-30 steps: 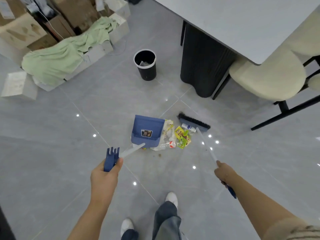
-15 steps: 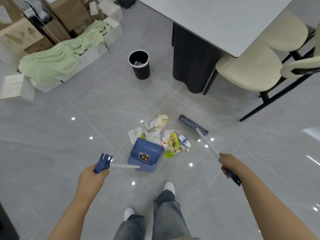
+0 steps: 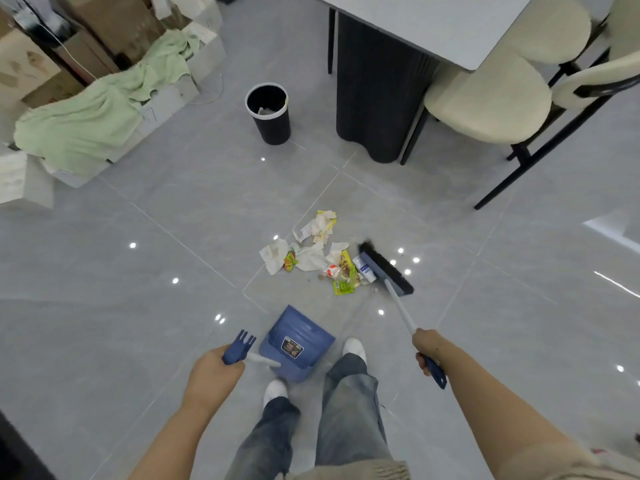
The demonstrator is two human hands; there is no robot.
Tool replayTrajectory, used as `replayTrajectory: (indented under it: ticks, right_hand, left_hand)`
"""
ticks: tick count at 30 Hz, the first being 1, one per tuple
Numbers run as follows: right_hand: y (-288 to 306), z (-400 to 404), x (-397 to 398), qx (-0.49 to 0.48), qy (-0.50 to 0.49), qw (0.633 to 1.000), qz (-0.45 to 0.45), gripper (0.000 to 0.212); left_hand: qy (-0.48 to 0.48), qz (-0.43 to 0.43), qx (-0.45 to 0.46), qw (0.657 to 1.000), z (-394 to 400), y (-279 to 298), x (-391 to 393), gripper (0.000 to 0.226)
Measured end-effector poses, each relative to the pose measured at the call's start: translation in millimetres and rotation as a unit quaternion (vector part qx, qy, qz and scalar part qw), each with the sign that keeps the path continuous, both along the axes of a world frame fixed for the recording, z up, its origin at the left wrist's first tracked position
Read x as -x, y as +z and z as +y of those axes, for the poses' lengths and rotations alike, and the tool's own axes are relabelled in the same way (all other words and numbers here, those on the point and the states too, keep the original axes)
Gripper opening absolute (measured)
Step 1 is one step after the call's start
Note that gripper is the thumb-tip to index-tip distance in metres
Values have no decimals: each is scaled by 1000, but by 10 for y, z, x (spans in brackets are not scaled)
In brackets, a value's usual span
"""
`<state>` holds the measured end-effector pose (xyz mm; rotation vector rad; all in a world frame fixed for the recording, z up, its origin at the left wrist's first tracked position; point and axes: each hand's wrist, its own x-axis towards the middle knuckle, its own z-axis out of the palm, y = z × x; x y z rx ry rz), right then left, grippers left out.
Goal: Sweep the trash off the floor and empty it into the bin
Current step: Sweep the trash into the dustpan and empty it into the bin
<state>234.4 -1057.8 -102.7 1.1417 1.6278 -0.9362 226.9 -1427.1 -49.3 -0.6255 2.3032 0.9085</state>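
A pile of trash [image 3: 320, 258], crumpled paper and coloured wrappers, lies on the grey tiled floor in the middle. My right hand [image 3: 427, 346] grips the broom handle, and the broom head [image 3: 386, 268] rests on the floor against the pile's right side. My left hand [image 3: 216, 367] holds the handle of the blue dustpan [image 3: 296, 342], which hangs near my feet, apart from the pile. The black bin [image 3: 268, 112] with a white rim stands upright farther ahead, some paper inside.
A table [image 3: 433, 22] with a dark ribbed base [image 3: 375, 105] stands at the upper right with cream chairs [image 3: 485, 102] beside it. Cardboard boxes under a green cloth [image 3: 100, 112] fill the upper left. My white shoes [image 3: 353, 348] are just behind the dustpan.
The dustpan has come back from the pile toward my feet, uncovering the trash. The broom head has shifted to the pile's right side.
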Motion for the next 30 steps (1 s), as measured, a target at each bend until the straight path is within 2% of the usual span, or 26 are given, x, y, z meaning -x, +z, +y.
replayTrajectory:
  ticks: [4,8,12,17,21,23,26,30]
  right_hand:
    - [71,-410,-306,2,-17,1000,-10,21]
    - [270,-570,-447,2,-33,999,19,17]
    - [371,-531,-440,-21,-49,998,30,24]
    - [184,-652,-426,-39,-35,999,15,21]
    - [-6,-1216,-707,3,-68,998,-7,23]
    - [16,-1560,-849,40,-82,996,-10,29]
    - [187,-1842,-975,55,-36,998,-15,37]
    - [433,-1688,-993,72,-40,996,-24,26]
  left_hand:
    - [-63,8,-12,998,-158,-41,-46,30]
    - [-104,0,-32,994,-387,-117,-83,20]
    - [-115,1,-62,991,-530,-195,-100,30]
    - [-118,-16,-64,991,-661,-376,-148,15]
    - [-126,-11,-66,990,-603,-446,-151,18]
    - [-124,-8,-72,990,-542,-421,-153,24]
    - [-125,-5,-78,989,-452,-326,-131,10]
    - [-129,-4,-80,988,-400,-280,-103,10]
